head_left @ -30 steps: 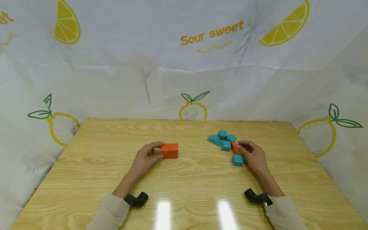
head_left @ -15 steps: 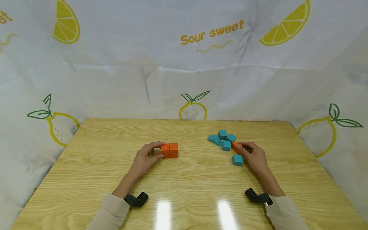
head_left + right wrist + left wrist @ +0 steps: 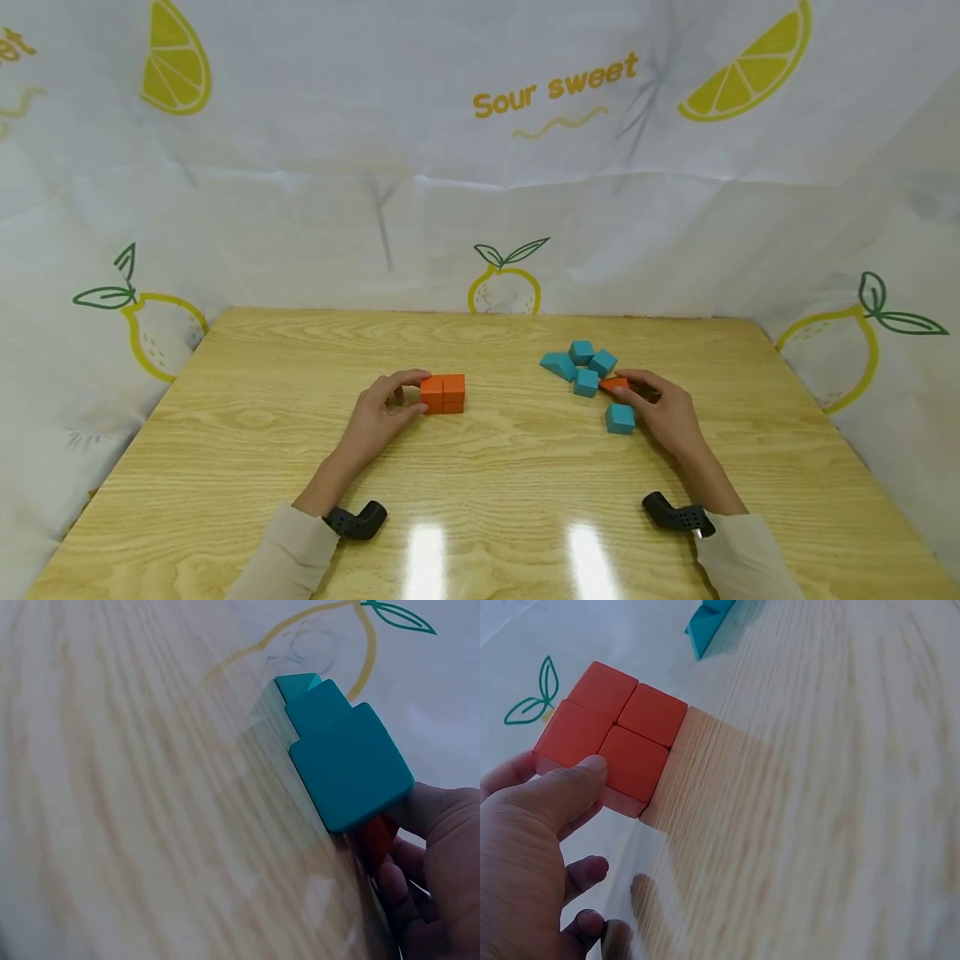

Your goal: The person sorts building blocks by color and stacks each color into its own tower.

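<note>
Orange cubes (image 3: 442,393) form a two-by-two stack left of the table's middle. My left hand (image 3: 378,412) grips the left side of this stack, thumb on the near face and forefinger at the far one. In the left wrist view the thumb lies across the front of the cubes (image 3: 637,757). Over on the right, my right hand (image 3: 666,410) pinches an orange triangular block (image 3: 617,383), mostly covered by the fingers. One blue cube (image 3: 586,382) sits right beside its pointed tip; another blue cube (image 3: 620,418) stands nearer me, partly hiding the orange block (image 3: 376,841) in the right wrist view.
Behind the orange triangular block are two more blue blocks (image 3: 581,352) and a blue sloped block (image 3: 558,365), grouped closely. The wooden table (image 3: 480,483) ends at a white lemon-print cloth (image 3: 337,233) at the back and sides.
My right hand has turned the orange triangular block, so it points more to the left. The blue cube beside it has shifted slightly left. My left hand and the orange stack stay put.
</note>
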Motion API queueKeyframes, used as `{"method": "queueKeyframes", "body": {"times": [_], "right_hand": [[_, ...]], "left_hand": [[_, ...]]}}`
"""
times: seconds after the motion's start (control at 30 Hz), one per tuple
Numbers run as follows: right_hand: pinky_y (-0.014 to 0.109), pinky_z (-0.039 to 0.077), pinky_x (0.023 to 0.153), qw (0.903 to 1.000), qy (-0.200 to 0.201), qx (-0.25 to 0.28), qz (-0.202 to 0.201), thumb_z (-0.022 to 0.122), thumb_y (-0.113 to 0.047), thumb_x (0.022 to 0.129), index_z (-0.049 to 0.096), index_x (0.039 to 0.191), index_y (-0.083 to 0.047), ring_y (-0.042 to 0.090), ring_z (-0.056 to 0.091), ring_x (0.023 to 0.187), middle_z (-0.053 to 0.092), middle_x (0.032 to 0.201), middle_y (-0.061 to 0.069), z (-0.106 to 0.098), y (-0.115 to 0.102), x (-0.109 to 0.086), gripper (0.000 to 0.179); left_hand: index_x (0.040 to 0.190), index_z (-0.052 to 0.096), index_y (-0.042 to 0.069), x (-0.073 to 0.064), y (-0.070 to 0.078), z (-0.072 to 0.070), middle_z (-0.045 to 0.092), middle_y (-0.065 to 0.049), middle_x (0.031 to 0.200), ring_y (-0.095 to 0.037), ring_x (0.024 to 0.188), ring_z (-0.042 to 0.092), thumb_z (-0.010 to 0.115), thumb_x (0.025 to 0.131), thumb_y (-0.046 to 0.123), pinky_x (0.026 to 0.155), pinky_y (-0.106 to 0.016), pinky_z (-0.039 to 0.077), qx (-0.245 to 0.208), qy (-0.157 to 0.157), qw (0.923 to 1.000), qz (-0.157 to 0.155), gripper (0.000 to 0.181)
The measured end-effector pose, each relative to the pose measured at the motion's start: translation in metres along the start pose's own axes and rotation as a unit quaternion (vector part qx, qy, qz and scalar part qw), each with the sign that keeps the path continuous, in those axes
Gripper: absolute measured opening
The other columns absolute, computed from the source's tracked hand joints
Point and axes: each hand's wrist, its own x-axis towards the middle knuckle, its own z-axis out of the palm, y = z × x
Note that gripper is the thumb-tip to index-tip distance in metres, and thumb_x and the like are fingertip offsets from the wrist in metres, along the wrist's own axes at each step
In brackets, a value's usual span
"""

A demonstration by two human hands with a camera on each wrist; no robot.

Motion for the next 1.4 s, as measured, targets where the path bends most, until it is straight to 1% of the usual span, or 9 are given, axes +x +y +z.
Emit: {"method": "queueKeyframes", "body": {"times": [0.27, 0.43, 0.6, 0.73, 0.9, 1.0, 1.17, 1.3, 1.4], "right_hand": [[0.021, 0.046, 0.069, 0.9999, 0.007, 0.015, -0.004, 0.067, -0.024, 0.091, 0.061, 0.125, -0.004, 0.019, 0.058, 0.083, 0.064, 0.106, 0.016, 0.002, 0.001, -0.002, 0.04], [0.018, 0.046, 0.069, 0.9997, 0.012, 0.019, -0.011, 0.067, -0.023, 0.091, 0.061, 0.125, -0.004, 0.014, 0.057, 0.082, 0.064, 0.107, 0.016, 0.003, 0.001, -0.002, 0.039], [0.017, 0.046, 0.069, 0.9995, 0.025, 0.015, -0.008, 0.066, -0.025, 0.092, 0.06, 0.128, -0.005, 0.02, 0.059, 0.085, 0.063, 0.109, 0.016, 0.001, 0.001, -0.001, 0.042], [0.018, 0.047, 0.068, 0.999, 0.036, 0.025, 0.006, 0.065, -0.028, 0.092, 0.059, 0.13, -0.006, 0.026, 0.06, 0.085, 0.062, 0.112, 0.016, -0.001, -0.002, 0.0, 0.043], [0.02, 0.048, 0.064, 0.998, 0.039, 0.048, 0.016, 0.066, -0.028, 0.092, 0.058, 0.131, -0.007, 0.024, 0.06, 0.081, 0.059, 0.113, 0.015, -0.004, -0.01, 0.0, 0.045], [0.02, 0.048, 0.063, 0.997, 0.046, 0.061, 0.0, 0.067, -0.025, 0.091, 0.059, 0.13, -0.007, 0.021, 0.06, 0.081, 0.06, 0.112, 0.015, -0.004, -0.017, 0.001, 0.043], [0.015, 0.045, 0.071, 0.9951, 0.055, 0.075, -0.032, 0.069, -0.02, 0.09, 0.061, 0.127, -0.006, 0.019, 0.055, 0.092, 0.061, 0.112, 0.013, 0.002, -0.029, 0.005, 0.041], [0.016, 0.046, 0.07, 0.9947, 0.048, 0.078, -0.047, 0.07, -0.018, 0.089, 0.061, 0.126, -0.005, 0.023, 0.055, 0.094, 0.063, 0.111, 0.013, 0.011, -0.038, 0.006, 0.04], [0.019, 0.047, 0.069, 0.9935, 0.044, 0.079, -0.069, 0.071, -0.012, 0.087, 0.062, 0.125, -0.004, 0.027, 0.057, 0.093, 0.064, 0.11, 0.015, 0.018, -0.043, 0.007, 0.04]], "left_hand": [[0.127, 0.062, 0.027, -0.002, 0.001, 0.0, 0.064, 0.008, 0.107, -0.018, 0.077, 0.046, 0.076, 0.083, 0.013, 0.063, -0.032, 0.036, -0.004, -0.003, 0.9999, -0.011, 0.048], [0.126, 0.062, 0.026, -0.002, 0.001, 0.0, 0.064, 0.008, 0.106, -0.019, 0.077, 0.046, 0.076, 0.082, 0.012, 0.063, -0.032, 0.036, -0.004, -0.002, 0.9999, -0.012, 0.048], [0.126, 0.062, 0.026, -0.001, 0.002, -0.001, 0.064, 0.008, 0.106, -0.019, 0.076, 0.046, 0.076, 0.083, 0.012, 0.063, -0.032, 0.035, -0.003, -0.002, 1.0, -0.009, 0.048], [0.127, 0.061, 0.027, -0.001, 0.003, -0.001, 0.063, 0.008, 0.107, -0.019, 0.076, 0.046, 0.076, 0.083, 0.013, 0.063, -0.032, 0.036, -0.004, -0.001, 1.0, -0.007, 0.049], [0.128, 0.06, 0.029, 0.0, 0.003, -0.002, 0.062, 0.01, 0.108, -0.019, 0.077, 0.045, 0.076, 0.083, 0.014, 0.065, -0.033, 0.037, -0.007, -0.005, 0.9999, -0.01, 0.049], [0.128, 0.06, 0.029, 0.0, 0.003, -0.002, 0.062, 0.01, 0.108, -0.018, 0.077, 0.046, 0.075, 0.084, 0.013, 0.065, -0.033, 0.037, -0.007, -0.004, 0.9999, -0.007, 0.049], [0.128, 0.061, 0.027, -0.002, 0.002, -0.001, 0.063, 0.009, 0.108, -0.018, 0.077, 0.046, 0.075, 0.083, 0.013, 0.064, -0.032, 0.037, -0.006, 0.001, 1.0, 0.0, 0.049], [0.127, 0.061, 0.027, -0.002, 0.001, 0.0, 0.063, 0.008, 0.107, -0.017, 0.076, 0.045, 0.076, 0.083, 0.011, 0.063, -0.031, 0.037, -0.004, 0.005, 1.0, 0.007, 0.05], [0.127, 0.061, 0.024, -0.001, 0.001, 0.0, 0.064, 0.006, 0.106, -0.016, 0.075, 0.045, 0.076, 0.082, 0.009, 0.063, -0.03, 0.036, -0.002, 0.01, 0.9998, 0.017, 0.05]]}}
